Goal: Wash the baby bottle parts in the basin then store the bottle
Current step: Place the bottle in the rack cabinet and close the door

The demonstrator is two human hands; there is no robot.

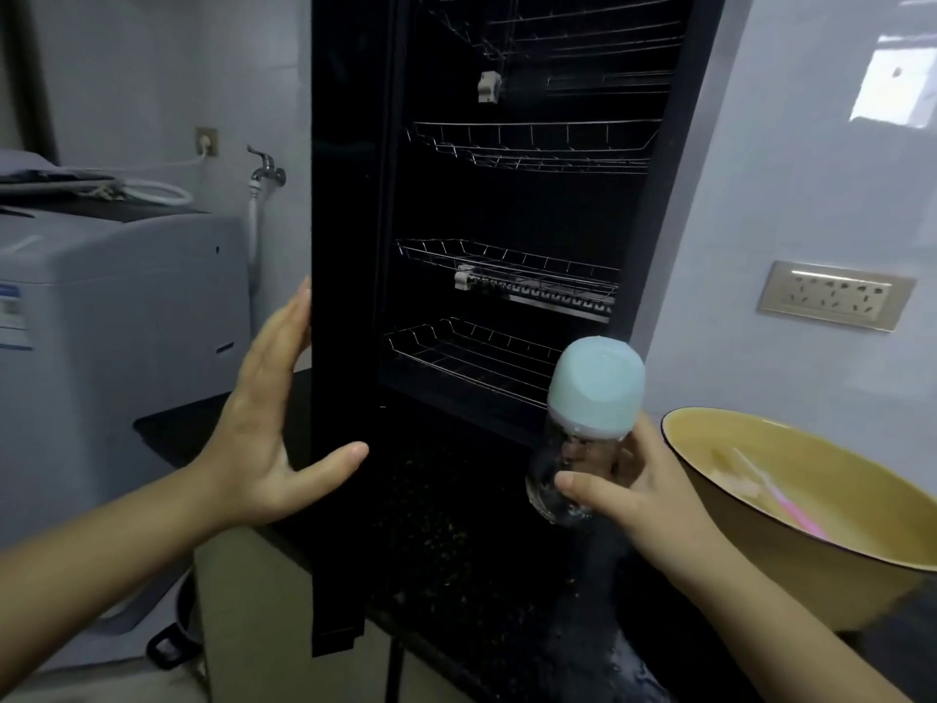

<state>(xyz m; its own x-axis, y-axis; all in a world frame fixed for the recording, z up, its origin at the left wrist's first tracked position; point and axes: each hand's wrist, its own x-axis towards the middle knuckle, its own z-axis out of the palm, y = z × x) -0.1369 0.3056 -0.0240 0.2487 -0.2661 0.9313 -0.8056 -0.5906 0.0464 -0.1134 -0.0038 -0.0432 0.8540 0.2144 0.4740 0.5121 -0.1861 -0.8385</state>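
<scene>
The right grip [626, 482] is curled round the clear body of a transparent baby bottle with a mint-green domed cap [597, 389], thumb across the front and fingers behind. The bottle is held upright in the air, tilted slightly left, above the dark speckled stone desk [446, 525] and just in front of the tall black cabinet's lowest wire rack [471, 357]. The left grip [258, 428] is spread flat and holds nothing. Its straight fingers lie along the outer edge of the open black cabinet door [345, 296] and its thumb reaches across the door's face.

Washing looks finished, and the storing step is in hand. The bottle appears wet, so the glossy body could slip through the fingers on the way in. The cap rides high and could catch the rack's raised front wire, which might knock the bottle over. Set on thin wires, a narrow base may topple or roll. If the left grip eases off, the door might swing onto the reaching arm. The round yellow basin [735, 479] sits just beside the right forearm, so a wide elbow could nudge it.
</scene>
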